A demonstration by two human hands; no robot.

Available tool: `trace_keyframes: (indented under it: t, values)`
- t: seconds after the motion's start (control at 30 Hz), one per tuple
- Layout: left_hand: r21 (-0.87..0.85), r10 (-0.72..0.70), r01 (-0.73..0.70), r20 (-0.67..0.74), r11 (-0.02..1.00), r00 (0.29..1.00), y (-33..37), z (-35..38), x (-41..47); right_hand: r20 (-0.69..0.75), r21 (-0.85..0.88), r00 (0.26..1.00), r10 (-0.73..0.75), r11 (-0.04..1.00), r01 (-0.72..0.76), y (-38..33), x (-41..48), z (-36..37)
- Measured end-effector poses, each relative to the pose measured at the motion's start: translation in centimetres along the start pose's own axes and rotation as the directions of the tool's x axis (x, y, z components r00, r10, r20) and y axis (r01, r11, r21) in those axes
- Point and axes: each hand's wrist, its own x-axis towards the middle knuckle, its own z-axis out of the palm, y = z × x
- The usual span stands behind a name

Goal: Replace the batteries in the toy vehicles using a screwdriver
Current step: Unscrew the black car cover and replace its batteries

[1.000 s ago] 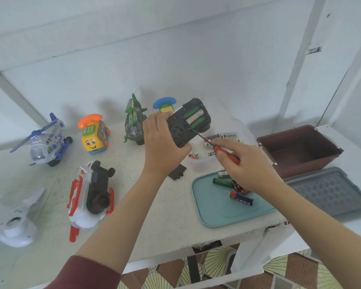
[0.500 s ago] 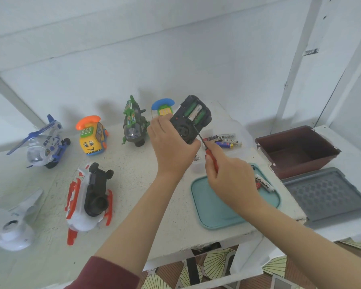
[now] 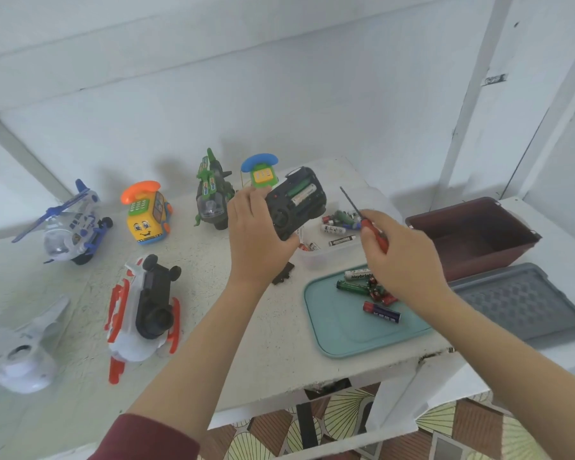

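Observation:
My left hand (image 3: 256, 234) grips a black toy vehicle (image 3: 294, 202) upside down above the table, its battery bay uncovered with green and white batteries inside. To the right, my right hand (image 3: 400, 257) holds a red-handled screwdriver (image 3: 367, 220), whose tip points up and left, clear of the toy. A black battery cover (image 3: 283, 273) lies on the table below my left hand. Several loose batteries lie on the teal tray (image 3: 332, 323) and in a clear tub (image 3: 326, 257).
Other toys stand on the white table (image 3: 246, 327): a blue helicopter (image 3: 70, 227), a yellow phone car (image 3: 146, 214), a green plane (image 3: 211, 194), a white-and-red plane (image 3: 143, 313), a white plane (image 3: 17, 356). A brown bin (image 3: 472, 237) and grey lid (image 3: 518, 300) sit right.
The screwdriver tip was at the toy's battery bay; my right hand has drawn it away to the right. The toy has stayed in my left hand's grip.

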Motion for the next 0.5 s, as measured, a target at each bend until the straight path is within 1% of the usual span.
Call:
trace_keyframes:
  t: [0.1, 0.23, 0.27, 0.33, 0.5]
  values:
    - [-0.019, 0.01, -0.01, 0.012, 1.0, 1.0, -0.3, -0.5, -0.1, 0.071, 0.089, 0.995, -0.063, 0.994, 0.057, 0.6, 1.5, -1.2]
    - [-0.052, 0.008, -0.006, 0.038, 0.999, 0.999, -0.5, -1.1, -0.1, 0.277, 0.136, 0.952, -0.131, 0.986, 0.096, 0.5, 2.8, -2.4]
    - [-0.056, 0.012, -0.009, 0.048, 0.998, 0.999, -0.5, -1.2, -0.2, 0.308, 0.135, 0.941, -0.138, 0.986, 0.1, 0.6, 3.0, -2.6]
    - [-0.06, 0.014, -0.01, 0.06, 0.998, 0.998, -0.6, -1.5, -0.2, 0.328, 0.124, 0.933, -0.15, 0.986, 0.115, 0.7, 3.1, -2.9]
    - [-0.084, 0.014, -0.008, 0.078, 0.996, 0.997, -0.9, -1.7, -0.1, 0.286, 0.141, 0.944, -0.166, 0.981, 0.13, 0.8, 3.2, -3.0]
